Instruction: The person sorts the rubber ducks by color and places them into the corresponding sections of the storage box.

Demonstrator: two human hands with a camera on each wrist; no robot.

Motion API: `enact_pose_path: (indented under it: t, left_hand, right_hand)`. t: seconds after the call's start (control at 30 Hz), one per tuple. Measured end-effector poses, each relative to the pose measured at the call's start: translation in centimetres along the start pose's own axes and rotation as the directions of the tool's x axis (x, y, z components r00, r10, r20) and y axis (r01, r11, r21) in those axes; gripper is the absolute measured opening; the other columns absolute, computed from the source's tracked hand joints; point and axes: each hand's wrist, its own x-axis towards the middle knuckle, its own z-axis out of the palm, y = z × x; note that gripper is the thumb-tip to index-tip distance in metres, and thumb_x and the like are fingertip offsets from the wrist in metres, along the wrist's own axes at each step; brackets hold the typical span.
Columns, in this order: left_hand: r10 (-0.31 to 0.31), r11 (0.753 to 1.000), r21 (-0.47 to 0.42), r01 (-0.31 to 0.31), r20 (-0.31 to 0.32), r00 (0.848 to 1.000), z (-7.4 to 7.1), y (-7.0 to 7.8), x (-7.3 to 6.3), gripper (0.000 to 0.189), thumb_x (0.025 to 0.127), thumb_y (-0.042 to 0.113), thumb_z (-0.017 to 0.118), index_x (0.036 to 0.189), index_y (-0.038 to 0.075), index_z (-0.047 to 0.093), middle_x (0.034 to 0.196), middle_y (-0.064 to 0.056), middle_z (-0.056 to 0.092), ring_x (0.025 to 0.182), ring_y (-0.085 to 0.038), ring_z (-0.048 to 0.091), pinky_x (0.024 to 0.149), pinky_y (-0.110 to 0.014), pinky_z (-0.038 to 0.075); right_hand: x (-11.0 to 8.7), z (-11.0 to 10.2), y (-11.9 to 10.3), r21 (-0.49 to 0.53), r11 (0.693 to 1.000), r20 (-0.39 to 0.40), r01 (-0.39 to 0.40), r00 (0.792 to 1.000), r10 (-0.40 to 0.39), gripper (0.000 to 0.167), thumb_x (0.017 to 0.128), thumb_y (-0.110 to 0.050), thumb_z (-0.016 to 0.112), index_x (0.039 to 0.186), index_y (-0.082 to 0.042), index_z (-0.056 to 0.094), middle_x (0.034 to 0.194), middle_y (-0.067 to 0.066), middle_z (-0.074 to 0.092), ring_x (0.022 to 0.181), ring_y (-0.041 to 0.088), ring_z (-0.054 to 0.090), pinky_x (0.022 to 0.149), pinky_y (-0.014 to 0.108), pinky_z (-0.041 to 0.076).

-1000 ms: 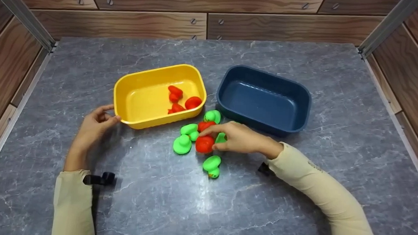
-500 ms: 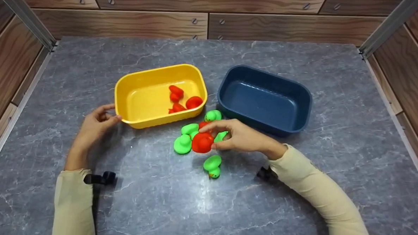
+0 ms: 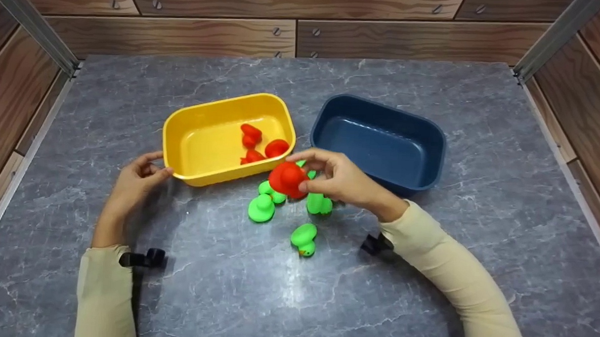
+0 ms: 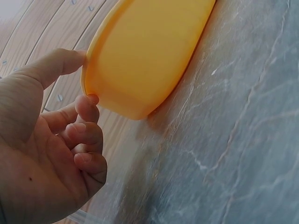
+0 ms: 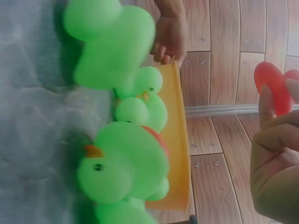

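Observation:
My right hand (image 3: 345, 180) pinches a red rubber duck (image 3: 285, 179) between thumb and fingers. In the right wrist view that red duck (image 5: 275, 91) hangs apart from the table. Below and around it lie several green rubber ducks: one (image 3: 262, 209) to the left, one (image 3: 318, 204) near my palm, and one (image 3: 304, 237) nearer the front. Some red (image 5: 158, 139) shows behind a green duck in the right wrist view. My left hand (image 3: 136, 184) holds the rim of the yellow basin (image 3: 222, 104) at its left front corner with thumb and a finger; its other fingers are curled.
Three red ducks (image 3: 277, 148) lie at the right side of the yellow basin. A dark blue basin (image 3: 383, 110) with nothing in it stands to the right. Grey marbled table (image 3: 214, 286) spreads in front, and wood-patterned walls (image 3: 184, 34) enclose the back and sides.
My right hand has lifted the red duck from the pile and carried it away from me, toward the yellow basin's front right corner. The left hand has stayed at the rim.

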Motion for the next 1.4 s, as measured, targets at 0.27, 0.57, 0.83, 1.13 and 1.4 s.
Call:
enact_pose_path:
  t: [0.27,0.57,0.83,1.13,1.4]
  left_hand:
    - [0.01,1.0,-0.012,-0.01,-0.001,1.0,0.1,0.1,0.1,0.056,0.093,0.024,0.065,0.139,0.001,0.045,0.075,0.016,0.053,0.068,0.0,0.047,0.062,-0.016,0.039]
    - [0.014,1.0,-0.017,-0.014,-0.001,1.0,0.2,0.0,0.4,0.054,0.093,0.022,0.064,0.139,0.0,0.046,0.073,0.016,0.053,0.067,0.0,0.046,0.061,-0.017,0.039]
    - [0.01,1.0,-0.018,-0.009,0.009,1.0,0.3,-0.2,0.2,0.054,0.093,0.022,0.064,0.139,0.0,0.046,0.073,0.017,0.053,0.067,-0.001,0.046,0.06,-0.017,0.038]
    - [0.02,1.0,-0.017,-0.02,0.006,1.0,0.0,-0.1,-0.1,0.055,0.093,0.024,0.064,0.139,0.0,0.046,0.074,0.016,0.054,0.067,-0.001,0.047,0.061,-0.017,0.039]
    - [0.024,1.0,-0.001,-0.024,0.0,1.0,0.0,0.1,-0.2,0.055,0.093,0.025,0.065,0.138,0.0,0.046,0.073,0.016,0.054,0.067,0.0,0.047,0.061,-0.017,0.039]
  right_hand:
    - [1.8,0.0,-1.5,-0.018,0.999,-0.071,0.04,0.997,-0.041,0.046,0.087,-0.009,0.067,0.131,-0.009,0.055,0.105,0.004,0.066,0.042,0.01,0.036,0.042,0.019,0.033]
    - [3.9,-0.6,-1.9,0.056,0.997,-0.187,0.052,0.982,-0.041,0.045,0.087,-0.007,0.067,0.13,-0.011,0.056,0.1,0.007,0.067,0.044,0.011,0.037,0.041,0.02,0.032]
    - [5.4,-1.3,-1.2,0.125,0.991,-0.25,0.052,0.968,-0.02,0.044,0.088,-0.007,0.066,0.131,-0.012,0.055,0.092,0.003,0.065,0.046,0.011,0.038,0.044,0.02,0.033]
    - [7.1,-1.8,-0.5,0.153,0.987,-0.305,0.056,0.952,-0.007,0.043,0.089,-0.005,0.064,0.131,-0.011,0.054,0.083,0.001,0.061,0.046,0.013,0.036,0.044,0.019,0.034]
    - [8.5,-2.4,-0.5,0.136,0.99,-0.36,0.024,0.933,0.027,0.043,0.089,-0.007,0.066,0.13,-0.013,0.055,0.079,0.001,0.063,0.045,0.012,0.036,0.044,0.019,0.033]
